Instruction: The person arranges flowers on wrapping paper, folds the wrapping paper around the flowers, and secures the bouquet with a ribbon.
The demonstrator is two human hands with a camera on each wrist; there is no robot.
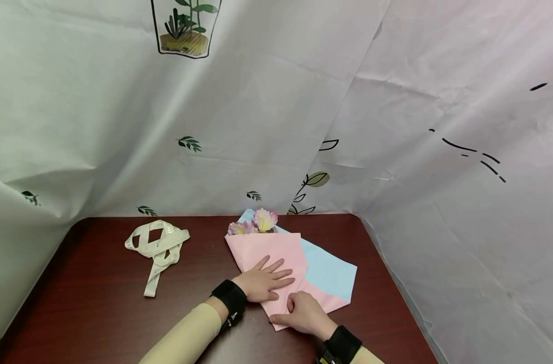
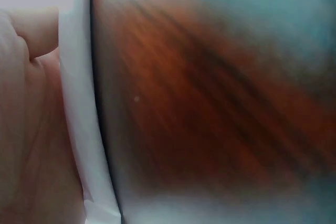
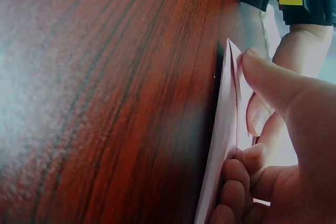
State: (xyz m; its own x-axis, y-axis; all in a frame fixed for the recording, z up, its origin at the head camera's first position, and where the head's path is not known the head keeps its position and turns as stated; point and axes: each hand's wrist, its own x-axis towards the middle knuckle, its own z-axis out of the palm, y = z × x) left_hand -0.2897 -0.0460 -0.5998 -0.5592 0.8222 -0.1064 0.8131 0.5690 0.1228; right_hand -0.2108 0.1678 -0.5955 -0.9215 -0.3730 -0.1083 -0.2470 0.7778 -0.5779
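A pink and light blue sheet of wrapping paper (image 1: 327, 268) is folded into a cone on the table. Pink artificial-looking flowers (image 1: 264, 220) show at its top. Flat on the pink front lies my left hand (image 1: 261, 284), fingers spread; the left wrist view catches only part of the palm beside the paper's pale edge. At the cone's bottom point, my right hand (image 1: 305, 314) holds the paper's edge with curled fingers, its thumb (image 3: 262, 72) against the layered pink paper (image 3: 226, 103). Where those fingertips end is partly hidden.
A loosely bundled cream tape measure (image 1: 160, 247) lies on the left of the dark red-brown table (image 1: 98, 303). Pale printed cloth (image 1: 258, 101) hangs behind the table and along its right side.
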